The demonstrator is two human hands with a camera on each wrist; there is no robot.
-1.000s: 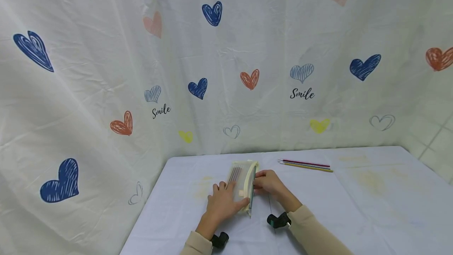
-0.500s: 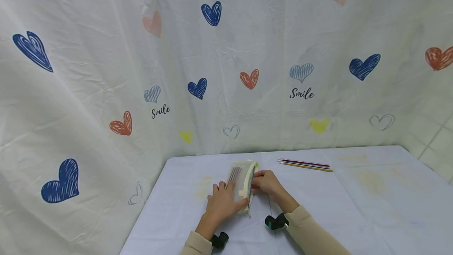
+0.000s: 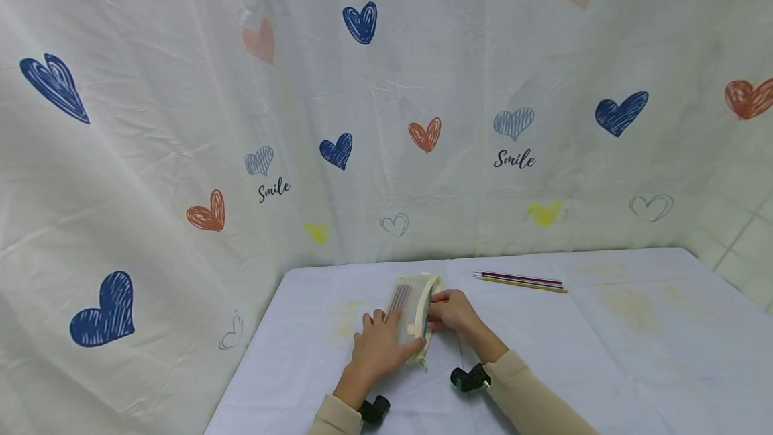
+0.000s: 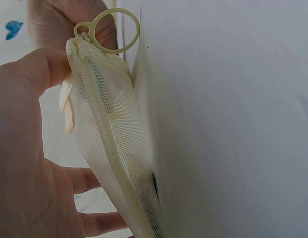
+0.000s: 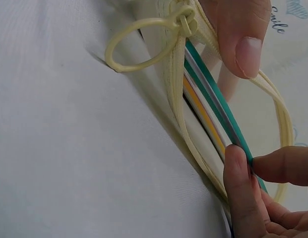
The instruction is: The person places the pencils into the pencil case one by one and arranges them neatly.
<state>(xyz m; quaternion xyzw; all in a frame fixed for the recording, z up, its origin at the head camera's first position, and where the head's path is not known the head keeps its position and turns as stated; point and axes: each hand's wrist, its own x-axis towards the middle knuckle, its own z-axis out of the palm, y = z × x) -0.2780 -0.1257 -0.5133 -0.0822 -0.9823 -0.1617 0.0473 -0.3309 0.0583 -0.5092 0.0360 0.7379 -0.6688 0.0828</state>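
The soft see-through pouch [image 3: 417, 295] lies on the tabletop [image 3: 616, 368], with its side open wide. The zip ring [image 5: 139, 66] hangs by one end of the gap. A green stick [image 5: 222, 111] sits in that gap, with a yellow stick [image 5: 202, 114] close beside it. The right hand [image 3: 455, 313] pinches the green stick between its thumb and fingers. The left hand [image 3: 376, 349] isn't squeezing: its fingers are spread on top of the pouch, and its thumb rests by the zip edge.

I think the job is part way along. The pouch is open and has sticks inside, but a little bunch of pencils [image 3: 522, 282] lies apart, farther back, and the zip isn't closed.

I can't tell if the green stick is going in or coming out. The mesh blurs what's inside, so I can't count it. Fingers hide the green stick's near part, and the left wrist view cuts off one end of the pouch.
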